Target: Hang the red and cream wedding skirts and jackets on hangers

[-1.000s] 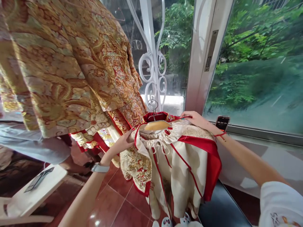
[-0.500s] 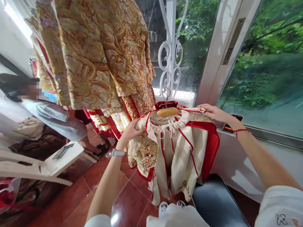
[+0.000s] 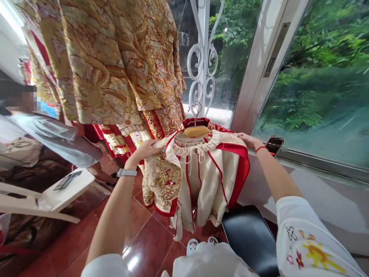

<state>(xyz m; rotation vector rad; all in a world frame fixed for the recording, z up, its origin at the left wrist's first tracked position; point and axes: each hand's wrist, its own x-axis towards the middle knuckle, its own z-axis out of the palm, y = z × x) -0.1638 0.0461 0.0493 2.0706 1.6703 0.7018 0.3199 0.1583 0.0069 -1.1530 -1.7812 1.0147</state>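
A cream and red embroidered garment (image 3: 201, 173) hangs on a wooden hanger (image 3: 197, 131) with a metal hook, held out in front of me. My left hand (image 3: 145, 150) grips the garment's left shoulder, fingers closed on the cloth. My right hand (image 3: 246, 140) rests on the garment's right shoulder; a red string is round that wrist. A watch sits on my left wrist. The garment's gold embroidered outer side (image 3: 161, 181) folds down on the left, its cream lining facing me.
Large gold and red embroidered robes (image 3: 115, 65) hang at upper left. Another person in grey (image 3: 49, 134) bends at the left by a white plastic chair (image 3: 57, 192). A phone (image 3: 272, 146) lies on the window sill. A black seat (image 3: 250, 238) stands below. White window scrollwork (image 3: 201, 69) is ahead.
The view shifted slightly; the garment and hanger now sit a little lower-left and closer together. My right hand moved inward along the right shoulder. My left hand keeps its grip.
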